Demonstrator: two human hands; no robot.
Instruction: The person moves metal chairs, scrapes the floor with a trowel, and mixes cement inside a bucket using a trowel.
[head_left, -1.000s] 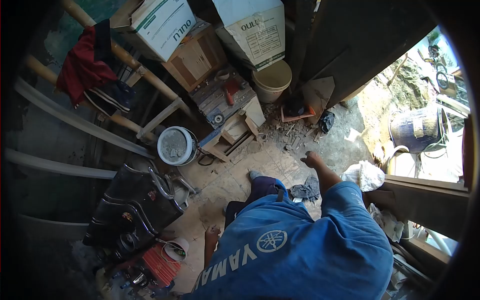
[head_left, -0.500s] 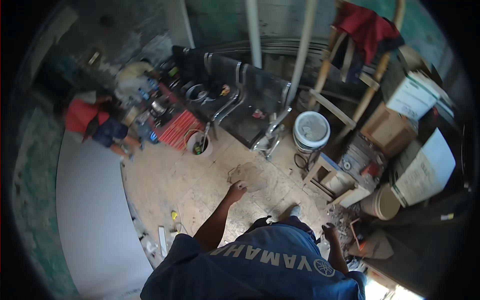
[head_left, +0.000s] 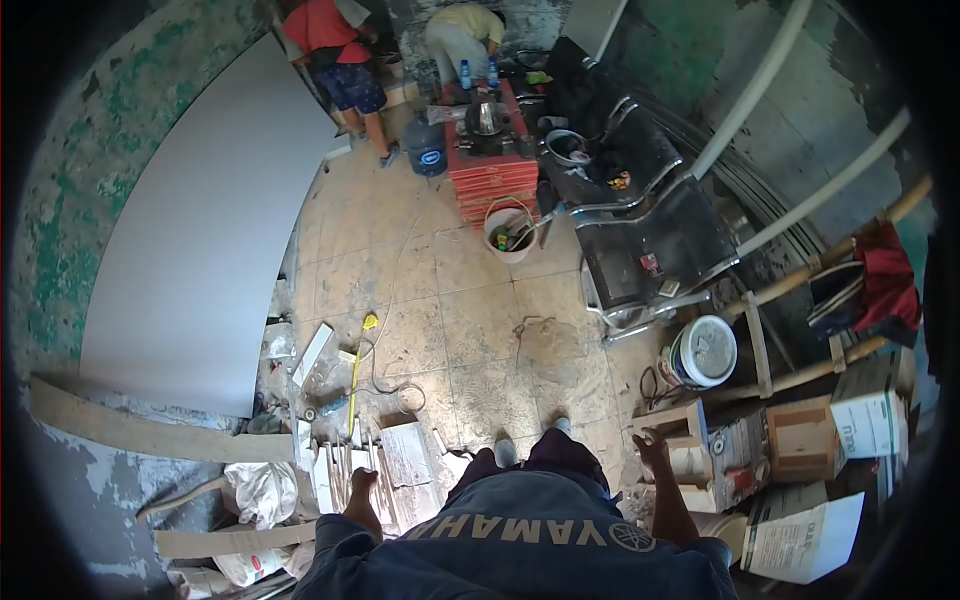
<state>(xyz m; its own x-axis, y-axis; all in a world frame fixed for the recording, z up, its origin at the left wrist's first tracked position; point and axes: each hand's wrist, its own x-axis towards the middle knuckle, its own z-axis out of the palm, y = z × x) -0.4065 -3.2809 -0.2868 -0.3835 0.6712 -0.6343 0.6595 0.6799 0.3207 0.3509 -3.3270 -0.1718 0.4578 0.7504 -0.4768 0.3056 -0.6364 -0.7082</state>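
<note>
My left hand (head_left: 364, 483) hangs low at my left side, its fingers loosely apart with nothing visible in them. Just past it, on the floor, are several thin white strips (head_left: 341, 472) and a pale flat panel piece (head_left: 408, 455). Farther forward a yellow tape measure (head_left: 370, 321) lies with its blade drawn out. My right hand (head_left: 652, 452) is at my right side with fingers spread, holding nothing I can see. A wooden frame (head_left: 672, 427) stands beside it; touching or apart, I cannot tell.
A large grey board (head_left: 190, 260) leans along the left wall. Ahead stand a red crate stack (head_left: 494, 192), a tool bucket (head_left: 511, 236) and black metal chairs (head_left: 650, 250). A white paint bucket (head_left: 706, 352) and cartons (head_left: 808, 535) are at right. Two people (head_left: 340, 55) (head_left: 462, 35) bend at the back.
My view has swung left, bringing the second person and the left-side floor into sight. My left hand has dropped from in front of me to my side, and its fingers have loosened.
</note>
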